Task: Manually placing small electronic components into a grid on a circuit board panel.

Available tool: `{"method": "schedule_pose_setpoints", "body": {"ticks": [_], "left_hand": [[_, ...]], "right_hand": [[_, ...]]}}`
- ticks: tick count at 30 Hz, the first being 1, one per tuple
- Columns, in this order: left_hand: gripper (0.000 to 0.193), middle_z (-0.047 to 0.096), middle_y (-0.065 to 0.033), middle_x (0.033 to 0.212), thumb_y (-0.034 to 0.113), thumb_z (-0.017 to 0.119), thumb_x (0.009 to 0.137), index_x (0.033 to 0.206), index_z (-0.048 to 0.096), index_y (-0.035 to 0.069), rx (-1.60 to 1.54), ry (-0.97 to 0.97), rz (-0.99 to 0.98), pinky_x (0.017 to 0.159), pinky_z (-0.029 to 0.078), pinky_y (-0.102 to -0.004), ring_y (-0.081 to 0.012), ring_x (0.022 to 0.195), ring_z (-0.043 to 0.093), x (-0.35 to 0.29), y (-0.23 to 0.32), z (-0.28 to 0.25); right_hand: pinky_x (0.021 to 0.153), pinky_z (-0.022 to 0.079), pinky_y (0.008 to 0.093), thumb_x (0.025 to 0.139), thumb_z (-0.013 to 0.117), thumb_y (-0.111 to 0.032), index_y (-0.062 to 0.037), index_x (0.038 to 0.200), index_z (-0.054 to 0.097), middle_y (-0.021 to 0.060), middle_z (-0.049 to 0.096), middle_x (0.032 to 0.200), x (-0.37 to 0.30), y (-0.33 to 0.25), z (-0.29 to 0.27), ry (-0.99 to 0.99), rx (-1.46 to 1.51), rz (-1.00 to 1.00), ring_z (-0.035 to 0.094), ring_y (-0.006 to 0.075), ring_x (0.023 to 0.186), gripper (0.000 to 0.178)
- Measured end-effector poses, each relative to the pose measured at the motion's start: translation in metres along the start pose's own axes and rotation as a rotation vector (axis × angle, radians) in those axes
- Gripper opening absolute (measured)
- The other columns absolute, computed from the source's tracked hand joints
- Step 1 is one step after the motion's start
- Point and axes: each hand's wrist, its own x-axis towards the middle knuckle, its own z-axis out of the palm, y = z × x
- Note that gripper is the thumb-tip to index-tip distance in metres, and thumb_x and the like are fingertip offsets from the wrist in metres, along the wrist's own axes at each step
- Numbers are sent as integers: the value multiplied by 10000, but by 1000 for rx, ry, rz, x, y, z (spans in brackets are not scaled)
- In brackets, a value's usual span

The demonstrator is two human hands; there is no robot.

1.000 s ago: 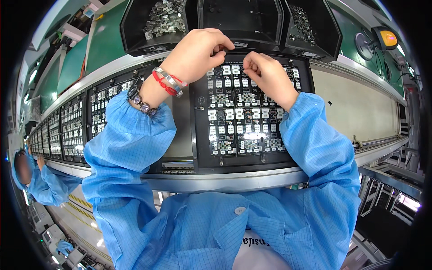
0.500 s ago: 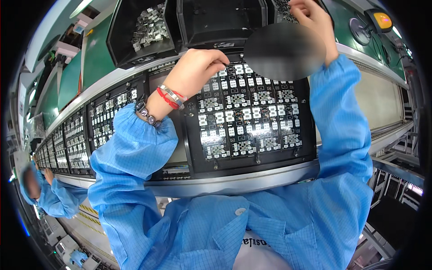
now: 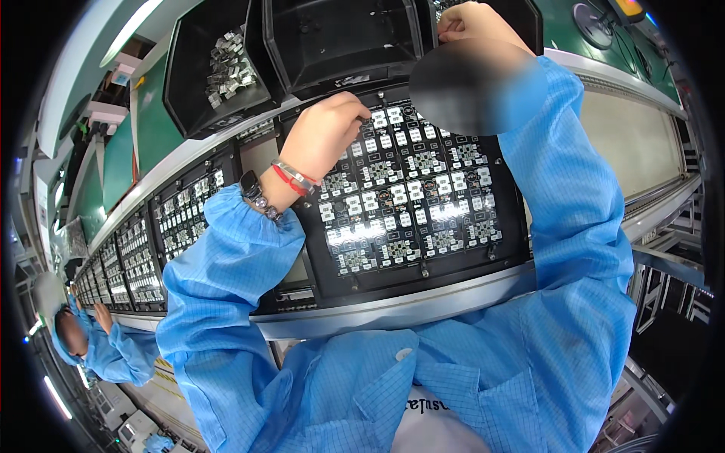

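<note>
Circuit-board panel (image 3: pixel 411 200), left hand (image 3: pixel 326 136) touching, right hand (image 3: pixel 472 19) raised

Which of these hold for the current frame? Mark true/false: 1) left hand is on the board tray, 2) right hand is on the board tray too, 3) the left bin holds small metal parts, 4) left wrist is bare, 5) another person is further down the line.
1. True: the left hand rests its fingertips on the top of the black tray of circuit boards.
2. False: the right hand is raised to the parts bins behind the tray.
3. True: the left bin holds silvery metal parts.
4. False: it wears bracelets.
5. True: a co-worker in blue is at lower left.
</note>
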Motion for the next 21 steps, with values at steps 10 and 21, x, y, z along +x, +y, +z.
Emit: {"method": "schedule_pose_setpoints", "body": {"ticks": [10,21], "left_hand": [[114,616,-90,901,10,591,744,848,637,7,-14,-41,-74,750,508,-357,-285,829,615,3,2,-4],[121,620,-68,865,-18,595,727,833,636,23,22,-49,148,730,517,-348,-267,810,615,7,-1,-9]], "right_hand": [[595,502,317,697,683,-40,7,738,620,134,625,650,-10,-23,-13,177,92,43,630,222,608,89],[603,510,295,727,630,0,21,827,665,139,658,688,-5,-9,-9,173,193,52,656,206,632,108]]}}
